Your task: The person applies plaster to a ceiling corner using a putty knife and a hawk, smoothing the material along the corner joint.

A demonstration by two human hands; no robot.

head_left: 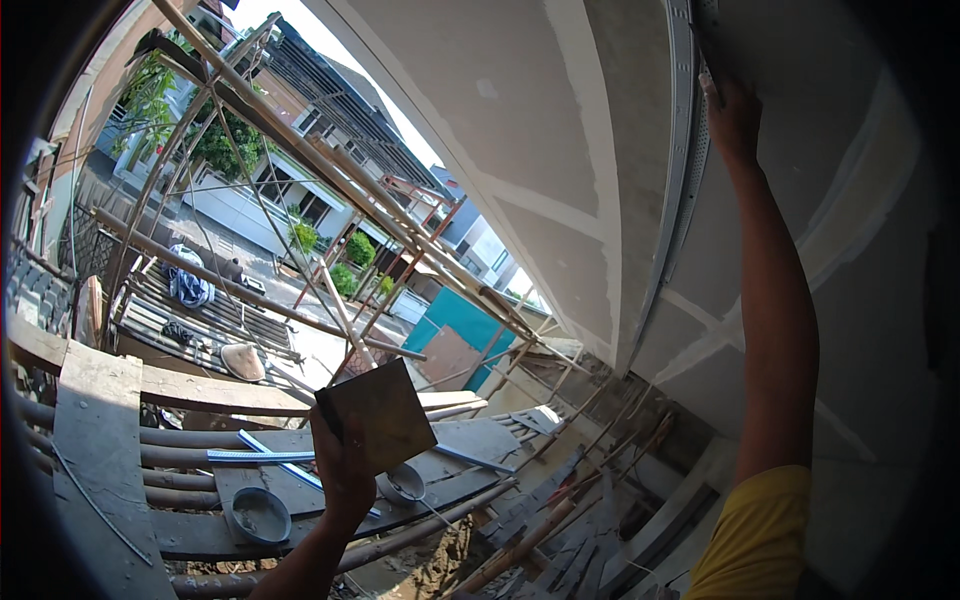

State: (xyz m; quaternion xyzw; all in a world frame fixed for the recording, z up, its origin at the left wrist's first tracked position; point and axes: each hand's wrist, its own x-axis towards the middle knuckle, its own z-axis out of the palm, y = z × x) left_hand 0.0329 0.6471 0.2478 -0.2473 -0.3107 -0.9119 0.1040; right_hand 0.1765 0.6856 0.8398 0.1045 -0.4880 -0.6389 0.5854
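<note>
My left hand [347, 475] is closed on a square, brownish board [390, 415], held up at the lower middle with the fingers partly behind it. My right arm, in a yellow sleeve, reaches high to the upper right. There my right hand [737, 112] is closed beside a perforated metal strip [694, 160] along the ceiling edge. A dark shape lies past its fingers, too shadowed to name. Grey ceiling panels [500, 110] with pale filled joints spread overhead.
Below are scaffold planks [100, 430] on poles, with gaps between them. On them sit a round bowl [261, 515], a second bowl [405, 484] and white-blue strips [265, 456]. Bamboo poles [330, 160] cross at the left. Rubble and boards [550, 530] lie lower down.
</note>
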